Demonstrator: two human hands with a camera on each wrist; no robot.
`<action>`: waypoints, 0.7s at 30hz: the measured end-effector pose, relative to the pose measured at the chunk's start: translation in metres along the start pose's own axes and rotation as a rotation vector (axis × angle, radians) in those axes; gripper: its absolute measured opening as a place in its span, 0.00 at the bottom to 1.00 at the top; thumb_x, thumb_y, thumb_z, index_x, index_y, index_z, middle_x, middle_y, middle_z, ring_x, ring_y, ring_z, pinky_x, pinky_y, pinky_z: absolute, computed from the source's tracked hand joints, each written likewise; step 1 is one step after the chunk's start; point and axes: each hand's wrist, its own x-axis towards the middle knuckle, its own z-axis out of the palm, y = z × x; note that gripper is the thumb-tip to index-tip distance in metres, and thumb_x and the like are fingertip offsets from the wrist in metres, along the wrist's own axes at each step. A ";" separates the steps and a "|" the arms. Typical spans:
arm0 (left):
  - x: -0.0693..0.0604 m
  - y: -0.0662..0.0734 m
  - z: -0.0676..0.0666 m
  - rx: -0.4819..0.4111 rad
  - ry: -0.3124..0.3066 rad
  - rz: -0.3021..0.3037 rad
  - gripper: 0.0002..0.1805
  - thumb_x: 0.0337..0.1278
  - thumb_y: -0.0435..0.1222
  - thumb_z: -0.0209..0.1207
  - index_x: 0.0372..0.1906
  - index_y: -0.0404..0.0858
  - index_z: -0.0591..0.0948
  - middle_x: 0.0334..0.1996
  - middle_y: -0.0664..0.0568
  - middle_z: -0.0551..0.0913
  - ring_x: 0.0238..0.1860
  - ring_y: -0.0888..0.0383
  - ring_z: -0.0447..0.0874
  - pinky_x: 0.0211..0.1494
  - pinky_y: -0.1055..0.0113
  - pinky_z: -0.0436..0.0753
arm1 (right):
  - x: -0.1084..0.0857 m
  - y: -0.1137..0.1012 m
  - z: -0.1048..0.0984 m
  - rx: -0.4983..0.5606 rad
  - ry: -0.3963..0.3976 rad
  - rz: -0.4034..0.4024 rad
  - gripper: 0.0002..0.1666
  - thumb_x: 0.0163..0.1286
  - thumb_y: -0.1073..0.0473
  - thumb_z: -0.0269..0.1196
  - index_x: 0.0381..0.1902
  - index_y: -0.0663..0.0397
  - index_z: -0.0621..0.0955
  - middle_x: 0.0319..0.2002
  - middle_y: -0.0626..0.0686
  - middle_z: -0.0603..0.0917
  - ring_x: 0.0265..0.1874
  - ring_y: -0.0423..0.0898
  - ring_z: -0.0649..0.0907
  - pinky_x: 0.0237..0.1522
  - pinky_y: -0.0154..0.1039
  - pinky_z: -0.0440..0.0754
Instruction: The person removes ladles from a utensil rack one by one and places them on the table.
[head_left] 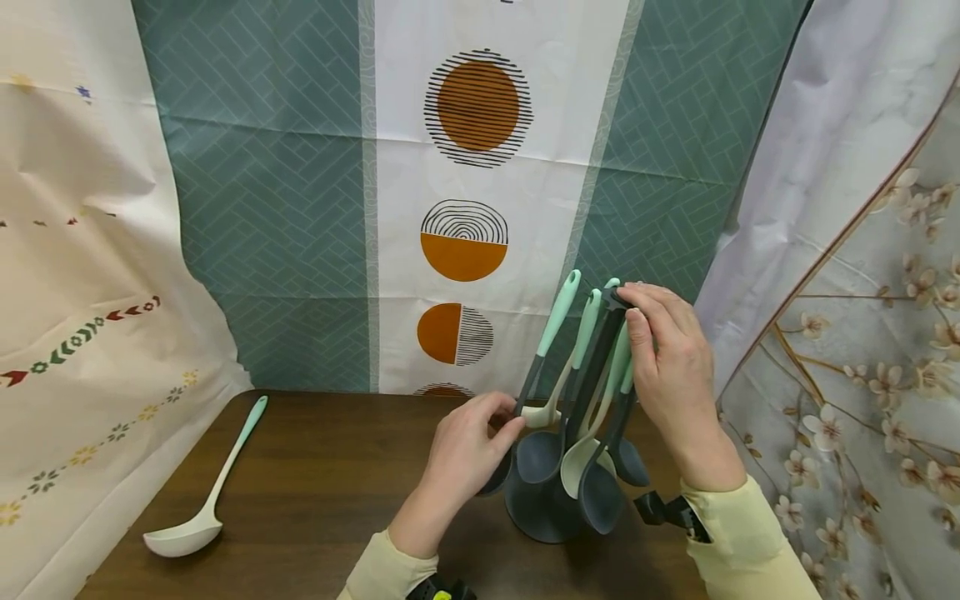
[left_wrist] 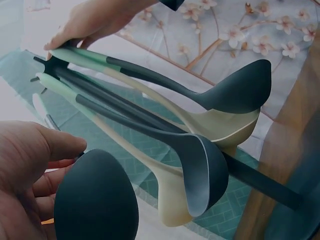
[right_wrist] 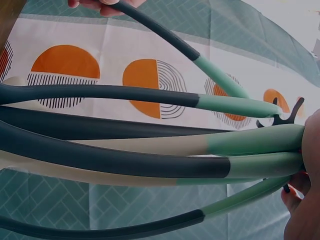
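Note:
My left hand (head_left: 468, 446) pinches the dark shaft of a spoon (head_left: 558, 312) with a mint handle. In the left wrist view, the spoon's dark oval bowl (left_wrist: 97, 195) is in front of the left fingers. The right hand (head_left: 671, 367) holds the top hub of a dark utensil stand (head_left: 543, 512). Around its post hang several utensils, among them a dark ladle (left_wrist: 207, 175) and a cream ladle (left_wrist: 225, 127). In the right wrist view, the spoon's handle (right_wrist: 220, 75) slants away from the others, its upper end near the hub's hooks (right_wrist: 287, 117).
Far left on the brown wooden table (head_left: 337, 500) lies a cream ladle with a mint handle (head_left: 225, 475). A patterned teal and white cloth (head_left: 300, 208) hangs behind the table. Floral fabric (head_left: 862, 417) borders the right side, and cream embroidered cloth (head_left: 97, 250) the left.

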 end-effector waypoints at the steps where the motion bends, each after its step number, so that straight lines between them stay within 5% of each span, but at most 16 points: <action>1: -0.001 -0.001 -0.001 0.001 0.003 0.000 0.07 0.70 0.39 0.76 0.46 0.46 0.89 0.38 0.59 0.88 0.38 0.59 0.85 0.44 0.62 0.86 | 0.000 0.000 0.000 0.001 0.002 0.001 0.17 0.85 0.63 0.62 0.66 0.56 0.88 0.65 0.58 0.86 0.69 0.59 0.81 0.70 0.57 0.76; 21: -0.017 -0.021 -0.024 0.105 0.033 -0.019 0.08 0.66 0.37 0.78 0.41 0.46 0.87 0.35 0.62 0.84 0.35 0.59 0.84 0.41 0.61 0.84 | 0.000 0.000 0.002 0.038 0.034 -0.004 0.16 0.83 0.65 0.64 0.63 0.58 0.88 0.63 0.60 0.87 0.67 0.63 0.81 0.73 0.49 0.75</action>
